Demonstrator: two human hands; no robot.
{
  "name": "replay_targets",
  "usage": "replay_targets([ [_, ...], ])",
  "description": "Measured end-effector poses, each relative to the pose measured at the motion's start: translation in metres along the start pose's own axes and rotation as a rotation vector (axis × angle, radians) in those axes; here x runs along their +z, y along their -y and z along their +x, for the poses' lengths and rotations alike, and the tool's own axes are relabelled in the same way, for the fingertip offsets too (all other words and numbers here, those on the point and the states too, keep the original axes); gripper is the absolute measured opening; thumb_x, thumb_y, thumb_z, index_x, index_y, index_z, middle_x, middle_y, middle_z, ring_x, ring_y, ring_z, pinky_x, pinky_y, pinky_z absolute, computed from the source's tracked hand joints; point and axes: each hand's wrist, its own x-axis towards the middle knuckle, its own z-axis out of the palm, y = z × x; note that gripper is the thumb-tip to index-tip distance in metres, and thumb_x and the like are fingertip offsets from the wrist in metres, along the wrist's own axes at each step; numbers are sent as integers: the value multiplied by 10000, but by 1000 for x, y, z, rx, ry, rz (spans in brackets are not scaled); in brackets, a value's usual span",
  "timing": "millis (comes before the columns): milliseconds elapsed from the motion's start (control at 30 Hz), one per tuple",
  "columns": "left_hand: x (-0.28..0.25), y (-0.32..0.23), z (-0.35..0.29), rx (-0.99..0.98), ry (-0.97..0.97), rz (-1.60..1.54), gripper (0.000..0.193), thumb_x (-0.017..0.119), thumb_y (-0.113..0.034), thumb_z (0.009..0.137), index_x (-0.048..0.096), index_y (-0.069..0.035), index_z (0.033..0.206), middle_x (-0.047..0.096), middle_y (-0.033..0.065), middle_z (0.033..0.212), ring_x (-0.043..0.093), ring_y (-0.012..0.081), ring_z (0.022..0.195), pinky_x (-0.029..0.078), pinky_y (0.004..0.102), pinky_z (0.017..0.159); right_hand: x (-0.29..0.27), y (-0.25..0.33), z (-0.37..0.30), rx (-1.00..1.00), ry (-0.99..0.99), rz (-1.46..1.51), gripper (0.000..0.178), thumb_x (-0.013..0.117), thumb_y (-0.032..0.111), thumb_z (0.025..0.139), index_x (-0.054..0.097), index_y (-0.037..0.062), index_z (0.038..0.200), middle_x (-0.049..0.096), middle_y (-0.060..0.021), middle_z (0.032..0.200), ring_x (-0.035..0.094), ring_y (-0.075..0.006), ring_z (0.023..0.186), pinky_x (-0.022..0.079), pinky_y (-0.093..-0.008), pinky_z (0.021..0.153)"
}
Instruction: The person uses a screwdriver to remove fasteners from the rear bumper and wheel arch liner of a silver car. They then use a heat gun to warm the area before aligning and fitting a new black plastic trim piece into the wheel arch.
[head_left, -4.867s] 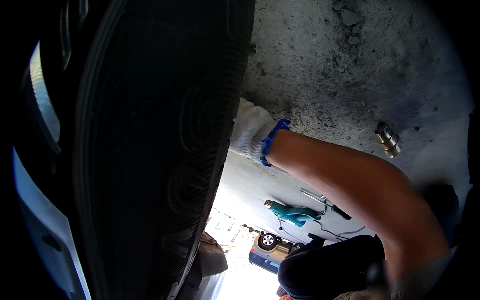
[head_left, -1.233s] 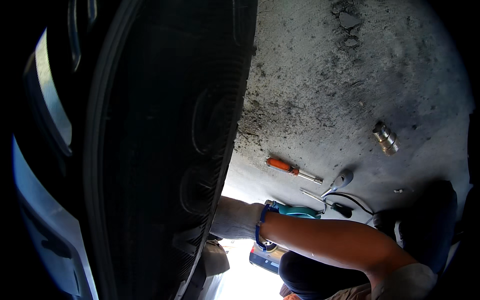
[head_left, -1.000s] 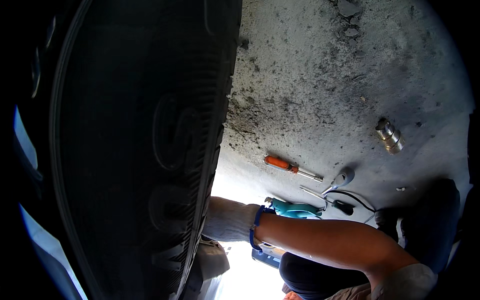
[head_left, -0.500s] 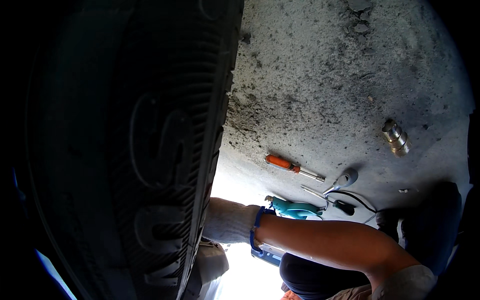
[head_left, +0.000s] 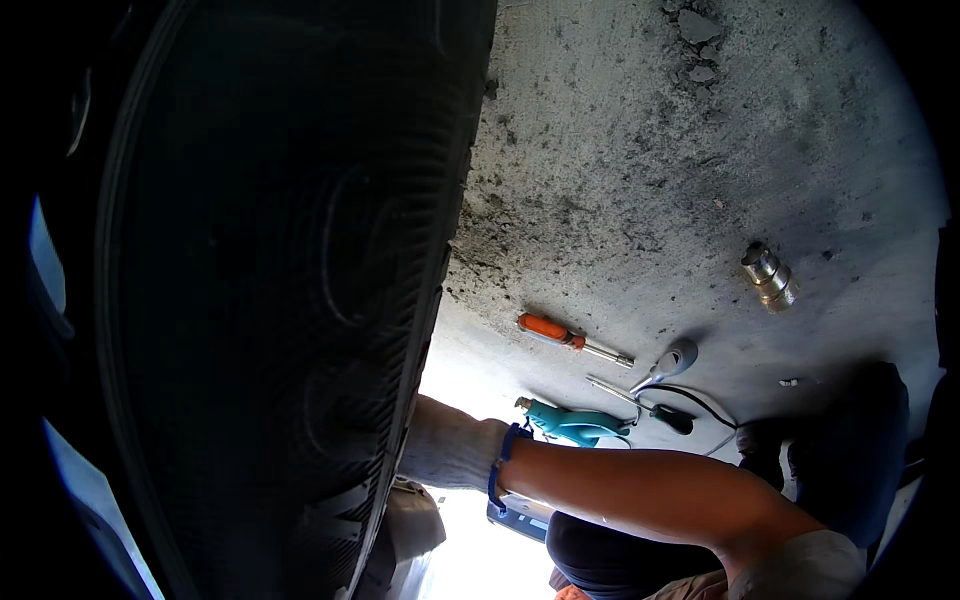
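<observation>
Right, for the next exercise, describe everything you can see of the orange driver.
The driver has a thick orange handle, plastic by its look, and a thinner, straight, shiny shaft that looks like metal and ends bluntly. It lies on its side on the grey floor, handle end toward the tyre but apart from it. Only the floor visibly touches it.

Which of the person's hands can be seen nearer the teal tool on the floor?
Right hand, the only one showing: left of and below the teal tool in the picture, partly hidden by the tire. The left hand is out of view, so its distance is unknown.
</observation>
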Motion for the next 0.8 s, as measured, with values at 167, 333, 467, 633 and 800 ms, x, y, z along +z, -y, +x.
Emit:
replay_targets([
  [167, 5, -9, 6, 40, 16, -31, 246, 571, -284, 1019, 589, -42, 1061, 607, 190, 898, 581, 389, 739, 509, 534, 719, 2, 22, -9, -15, -84, -294, 277, 595, 196, 1011, 671, 6, 1199, 743, -201, 1134, 711, -327, 1102, 546, -394, 979],
  [333, 6, -21, 18, 117, 42, -70, 209, 569, -249, 1024, 581, -42, 1047, 598, 182, 865, 569, 392, 708, 505, 536, 703, 16, 36, -16, 78, -189, -480, 299, 549, 163, 1026, 667, 8, 1253, 732, -240, 1157, 699, -358, 1138, 533, -423, 1009],
  [467, 1, -24, 31, 169, 83, -90, 180, 568, -221, 1028, 575, -41, 1035, 590, 176, 839, 559, 394, 683, 502, 536, 690, 33, 48, -31, 212, -234, -261, 337, 528, 176, 1035, 656, 4, 1295, 734, -234, 1148, 712, -350, 1084, 540, -411, 978],
  [633, -5, -25, 58, 226, 98, -144, 146, 566, -186, 1033, 567, -40, 1021, 581, 168, 806, 547, 397, 653, 499, 538, 674, 46, 18, -36, 94, -417, 65, 361, 522, 251, 1063, 658, -13, 1268, 731, -154, 1033, 697, -223, 912, 566, -348, 855],
  [800, -23, -14, 71, 227, 108, -184, 116, 564, -151, 1039, 559, -40, 1008, 572, 160, 774, 535, 400, 622, 495, 539, 658, 55, 13, -39, 55, -499, 105, 367, 521, 266, 1079, 662, -21, 1261, 718, -101, 1009, 684, -183, 885, 572, -334, 824],
])
